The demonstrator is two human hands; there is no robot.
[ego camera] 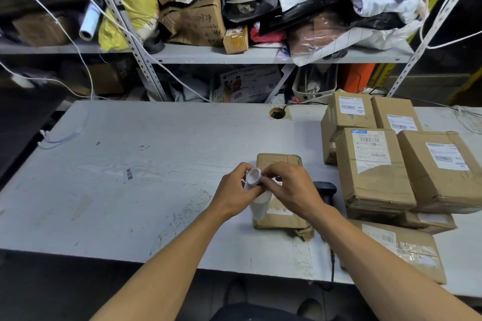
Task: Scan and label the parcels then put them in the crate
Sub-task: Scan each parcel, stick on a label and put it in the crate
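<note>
Both hands meet over a brown parcel (279,219) lying on the surface (109,190). The left hand (234,191) curls around a white label roll (253,177), and the right hand (289,187) pinches at its rim; a strip of white backing (260,206) hangs from the roll over the parcel. The hands hide most of the parcel's top, so any label there cannot be made out. A black scanner (325,190) lies just right of the parcel, half hidden behind the right wrist. A stack of boxes (375,167) stands to the right, their labels showing barcodes and print too small to read. A small sticker (129,174) on the surface carries characters, hard to read. On the shelf (208,55) behind, a crumpled box (198,21) bears handwritten digits, not clearly legible.
</note>
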